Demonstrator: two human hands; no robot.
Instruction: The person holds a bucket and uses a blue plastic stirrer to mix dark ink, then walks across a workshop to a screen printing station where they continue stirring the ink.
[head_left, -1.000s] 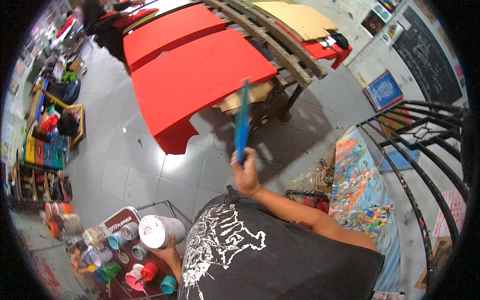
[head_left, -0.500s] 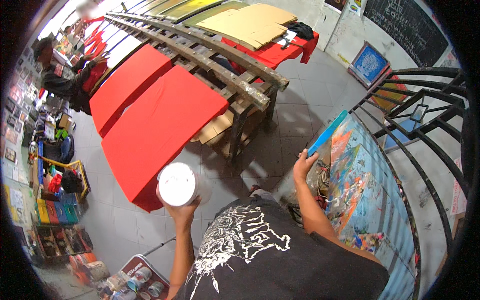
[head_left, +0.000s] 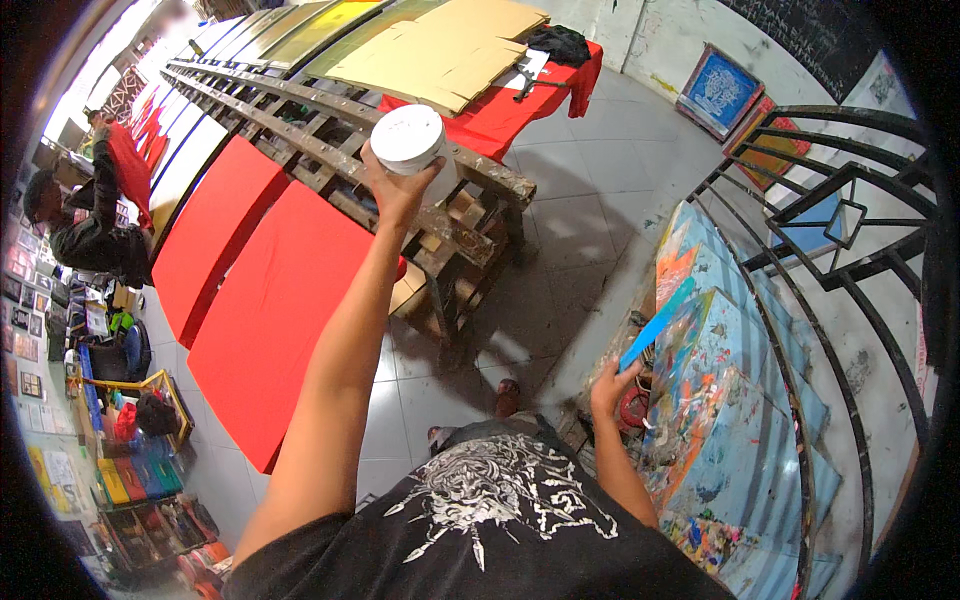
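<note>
My left hand (head_left: 400, 190) is raised over the end of the long rack table, its fingers wrapped round a white plastic tub (head_left: 408, 138) with a white lid. Low on the right, my right hand (head_left: 611, 387) is closed on the near end of a flat blue spatula (head_left: 657, 325). The spatula's blade points up and to the right, over the paint-stained light-blue steps. A red cloth panel (head_left: 285, 310) lies on the table's sloping left side, left of my left forearm. Behind it is a second red panel (head_left: 218, 230).
The paint-crusted wooden rack (head_left: 465, 235) carries cardboard sheets (head_left: 440, 55) and red cloth on its far side. Black metal railing (head_left: 850, 215) curves along the right above the stained steps (head_left: 745, 390). A framed blue screen (head_left: 722, 88) leans at the wall. Another person (head_left: 95, 220) works at the far left.
My left hand has carried the tub forward and up, from beside the near red panel to over the rack's end. My right hand and spatula have lowered slightly. The other person's arm has risen with red cloth.
</note>
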